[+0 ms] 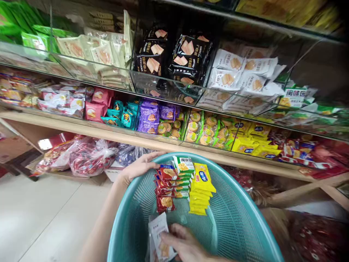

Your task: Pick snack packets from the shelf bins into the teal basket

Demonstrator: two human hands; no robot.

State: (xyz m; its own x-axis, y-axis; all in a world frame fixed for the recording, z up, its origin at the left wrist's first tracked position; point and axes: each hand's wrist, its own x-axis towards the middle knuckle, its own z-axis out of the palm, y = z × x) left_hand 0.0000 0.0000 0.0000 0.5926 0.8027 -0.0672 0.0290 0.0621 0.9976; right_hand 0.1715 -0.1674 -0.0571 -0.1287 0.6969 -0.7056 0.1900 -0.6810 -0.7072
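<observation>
A teal mesh plastic basket [240, 203] fills the lower middle of the view. My left hand [140, 166] is closed over its far left rim, fingers resting along the edge. Down inside the basket, my right hand [187, 242] pinches a white snack packet [159, 233] near the bottom left; another pale wrapper seems to lie under it. Against the far wall of the basket stand rows of small packets: red packets [165, 203], green-and-white packets [184, 165] and yellow packets [202, 182]. The right wrist is cut off by the bottom edge.
Glass-fronted shelves cross the view, holding black packets [188, 54], white packets [231, 72], purple packets [149, 115] and round cookies in clear wrap [193, 127]. Beneath the wooden shelf edge [81, 127] lie tied plastic bags [89, 156]. Pale floor tiles [49, 211] show at left.
</observation>
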